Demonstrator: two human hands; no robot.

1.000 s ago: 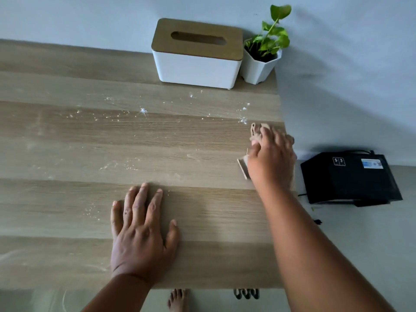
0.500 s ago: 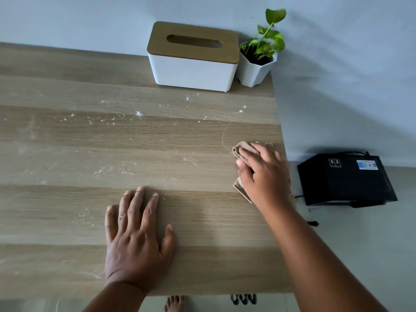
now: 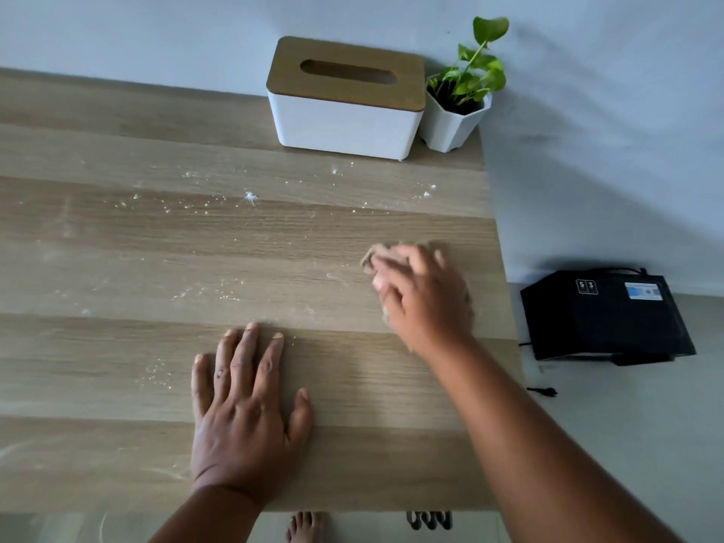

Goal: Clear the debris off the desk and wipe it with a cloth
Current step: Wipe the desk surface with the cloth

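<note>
A wooden desk [image 3: 117,346] carries scattered white crumbs [image 3: 203,207] across its middle and back, with a small white tuft [image 3: 250,197] among them. My right hand [image 3: 423,295] presses a beige cloth [image 3: 376,254] onto the desk near its right edge; the hand is blurred and covers most of the cloth. My left hand [image 3: 243,409] lies flat on the desk near the front edge, fingers spread, holding nothing.
A white tissue box with a wooden lid [image 3: 344,99] and a small white pot with a green plant [image 3: 458,107] stand at the back against the wall. A black box [image 3: 607,315] sits on the floor to the right. A bare foot [image 3: 305,527] shows below the desk.
My right hand has dragged the cloth from near the back right edge toward me and leftward across the desk. The left hand has stayed flat in place.
</note>
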